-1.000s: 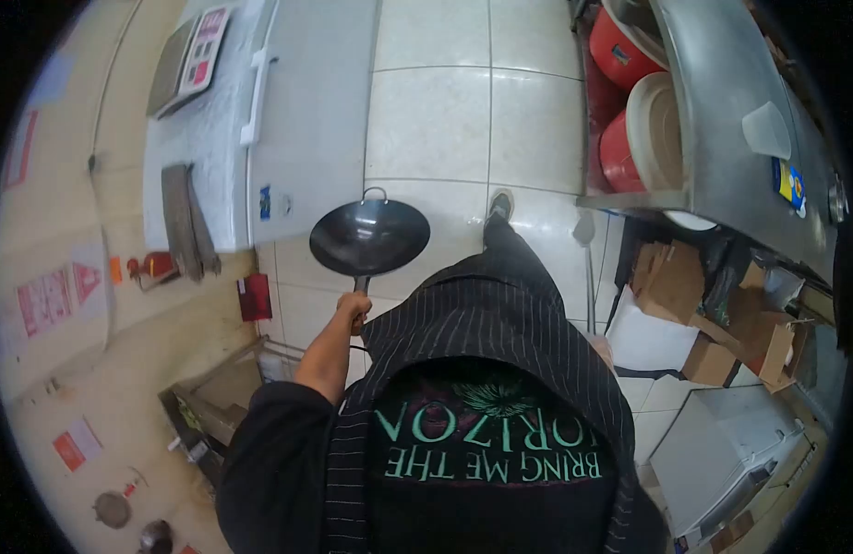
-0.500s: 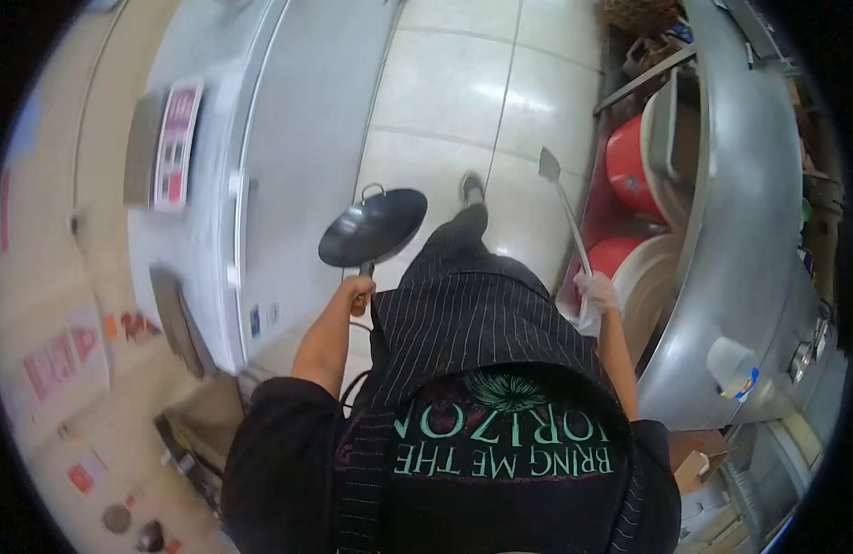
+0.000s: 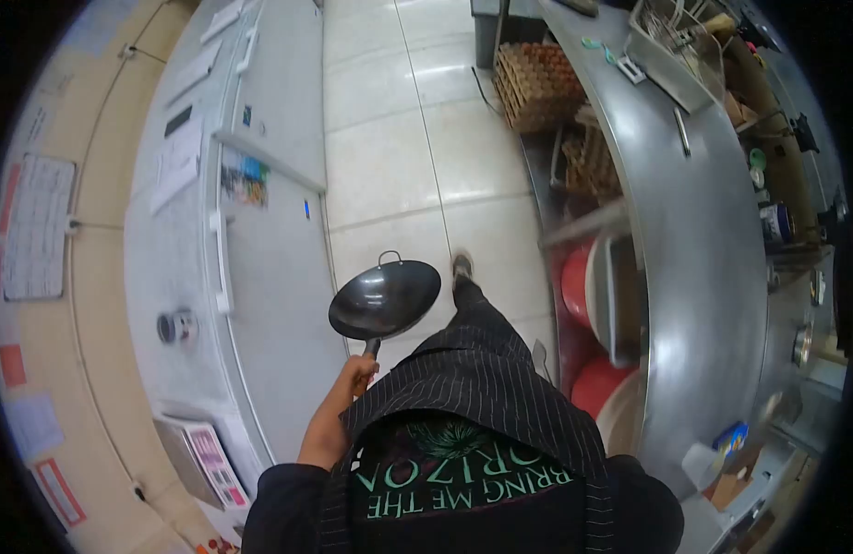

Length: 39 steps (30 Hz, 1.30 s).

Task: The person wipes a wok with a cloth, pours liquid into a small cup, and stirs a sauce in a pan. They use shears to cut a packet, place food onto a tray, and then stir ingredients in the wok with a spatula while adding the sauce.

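Observation:
My left hand (image 3: 358,369) is closed round the handle of a dark wok (image 3: 386,303). The wok is tilted, its inside facing up toward me, with a small loop handle on the far rim. Nothing shows inside it. Beside my right leg, the blade of a metal spatula (image 3: 541,356) pokes out past my striped apron (image 3: 486,369). My right hand and the rest of the spatula are hidden behind my body.
White fridges or freezers (image 3: 270,305) line the left side. Along the right runs a steel counter (image 3: 694,305), with red tubs (image 3: 579,286) and stacked egg trays (image 3: 537,88) beneath. Pale floor tiles (image 3: 380,166) stretch ahead between them.
I have walked forward along the aisle, so the fridges and counter have shifted back. The spatula has swung down and back, and my right hand has left view. The wok stays in my left hand.

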Motion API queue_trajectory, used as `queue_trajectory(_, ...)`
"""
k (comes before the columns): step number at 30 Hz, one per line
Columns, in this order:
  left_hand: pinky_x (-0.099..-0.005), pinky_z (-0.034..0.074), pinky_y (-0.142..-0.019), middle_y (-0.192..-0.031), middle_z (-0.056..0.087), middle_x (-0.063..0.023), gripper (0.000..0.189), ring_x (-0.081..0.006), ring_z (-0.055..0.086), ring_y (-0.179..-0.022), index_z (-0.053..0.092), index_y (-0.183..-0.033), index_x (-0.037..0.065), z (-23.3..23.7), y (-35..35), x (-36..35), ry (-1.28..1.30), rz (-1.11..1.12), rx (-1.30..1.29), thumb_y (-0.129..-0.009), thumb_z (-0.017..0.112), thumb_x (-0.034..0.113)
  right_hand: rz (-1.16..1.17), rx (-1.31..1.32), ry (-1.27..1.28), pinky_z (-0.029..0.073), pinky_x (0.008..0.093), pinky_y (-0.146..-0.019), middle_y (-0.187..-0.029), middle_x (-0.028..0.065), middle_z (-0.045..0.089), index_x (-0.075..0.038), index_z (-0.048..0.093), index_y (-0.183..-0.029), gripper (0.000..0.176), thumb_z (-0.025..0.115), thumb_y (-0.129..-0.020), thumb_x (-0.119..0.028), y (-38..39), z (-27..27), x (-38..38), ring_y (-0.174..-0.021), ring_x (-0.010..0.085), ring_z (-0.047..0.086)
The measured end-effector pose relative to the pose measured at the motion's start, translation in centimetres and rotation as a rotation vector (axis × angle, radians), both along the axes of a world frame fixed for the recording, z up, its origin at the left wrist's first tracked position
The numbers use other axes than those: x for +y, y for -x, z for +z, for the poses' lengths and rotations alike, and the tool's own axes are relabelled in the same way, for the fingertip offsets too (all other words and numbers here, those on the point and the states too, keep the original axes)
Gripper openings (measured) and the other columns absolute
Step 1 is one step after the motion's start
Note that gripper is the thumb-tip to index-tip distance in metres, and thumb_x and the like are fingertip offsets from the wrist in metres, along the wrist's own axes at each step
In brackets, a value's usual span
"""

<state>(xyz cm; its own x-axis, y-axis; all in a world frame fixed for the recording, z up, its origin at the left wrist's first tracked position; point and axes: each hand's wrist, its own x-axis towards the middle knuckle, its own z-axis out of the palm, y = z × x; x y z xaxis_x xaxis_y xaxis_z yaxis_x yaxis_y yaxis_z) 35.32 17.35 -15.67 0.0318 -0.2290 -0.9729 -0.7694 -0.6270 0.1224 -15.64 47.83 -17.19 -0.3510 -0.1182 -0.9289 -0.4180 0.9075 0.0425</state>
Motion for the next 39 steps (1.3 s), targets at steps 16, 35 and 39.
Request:
queue_trajectory(16,-0.0478,0.047,-0.082,-0.097,0.061,-0.0274,0.035,-0.0430,0.059,-0.092,0.052,-0.104,-0.005,9.7,12.7,-47.5,0.594,-0.038,-0.425,-0.073,0.054,0.013,0.008,0.143,0.347,0.050,0.0384,-0.064,-0.080,0.0146,0.065,-0.007,0.066,-0.089,0.022,0.057,-0.077,-0.023,10.0,10.0,-76.0,-0.072,0.0315,0.063)
queue_trajectory(35,-0.0501,0.047,-0.070,-0.079,0.061,-0.0276,0.039,-0.0444,0.059,-0.077,0.049,-0.105,-0.002,18.0,17.8,-106.0,0.781,-0.220,-0.332,-0.072,0.060,0.016,0.165,-0.096,0.184,0.047,0.0353,-0.073,-0.097,0.0170,0.065,-0.004,0.063,-0.099,0.025,0.052,-0.083,-0.020,15.9,-2.3,-106.5,-0.087,0.0283,0.061)
queue_trajectory(39,-0.0499,0.046,-0.067,-0.078,0.061,-0.0270,0.039,-0.0446,0.059,-0.075,0.049,-0.107,-0.001,20.3,22.3,-114.1,0.908,-0.140,-0.314,-0.073,0.059,0.015,0.291,-0.177,0.436,0.046,0.0352,-0.074,-0.097,0.0151,0.065,-0.004,0.063,-0.097,0.023,0.052,-0.084,-0.019,22.0,-4.0,-125.0,-0.087,0.0274,0.060)
